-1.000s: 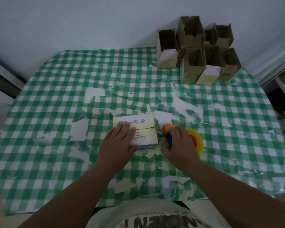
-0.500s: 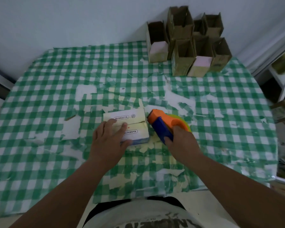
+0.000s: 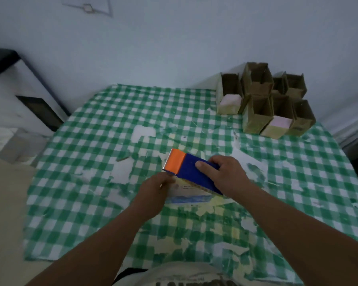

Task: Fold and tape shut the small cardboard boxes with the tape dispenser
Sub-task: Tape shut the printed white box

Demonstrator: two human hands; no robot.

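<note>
Lifted off the surface [image 3: 298,182] since a second ago, the tape dispenser [image 3: 191,172], right hand [image 3: 225,175] fingers clamped round it, now hovers over the box [image 3: 191,193], left hand [image 3: 154,191] seemingly pinching tape at its nine-o'clock end, so taping begins.

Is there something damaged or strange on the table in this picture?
Yes. The green checked tablecloth is badly worn: white and yellowish patches where the print has peeled off, mostly around the small box at the centre. The open boxes at the far right corner look orderly.

Worn green-checked tablecloth [image 3: 95,145], white wall [image 3: 174,42]
</note>
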